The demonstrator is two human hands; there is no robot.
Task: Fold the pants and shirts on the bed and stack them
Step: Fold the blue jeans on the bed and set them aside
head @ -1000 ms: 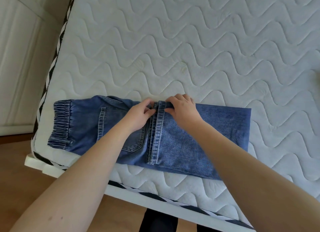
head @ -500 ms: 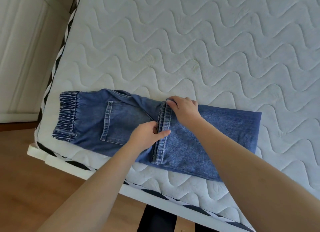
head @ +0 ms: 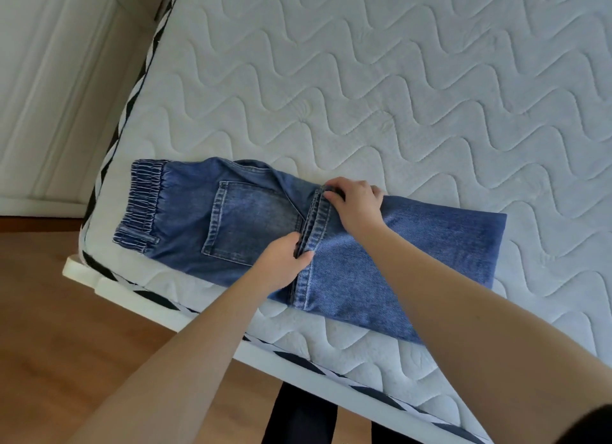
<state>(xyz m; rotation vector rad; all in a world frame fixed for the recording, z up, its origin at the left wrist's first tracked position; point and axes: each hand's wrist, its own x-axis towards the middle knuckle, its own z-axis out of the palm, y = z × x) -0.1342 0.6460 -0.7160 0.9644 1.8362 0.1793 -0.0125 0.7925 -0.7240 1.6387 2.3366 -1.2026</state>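
Jeans (head: 381,268), half-folded on bed (head: 364,95): hem (head: 314,231) pinched by left hand (head: 284,261) and right hand (head: 356,205). Denim judged heavy, limp; best gripped at hem corners.

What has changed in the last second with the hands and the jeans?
The left hand slid along the hem edge toward the near side of the jeans, still pinching it. The right hand kept holding the far end. The jeans stayed folded on the mattress.

1. Even, soft daylight; bright, no glare.
2. Shadows faint: a thin one under the jeans (head: 381,264) edge on the mattress (head: 397,95).
3. Wide-angle bend: mattress edges curve and tilt.
4. Mild softness overall; forearms at the bottom edge blurred.
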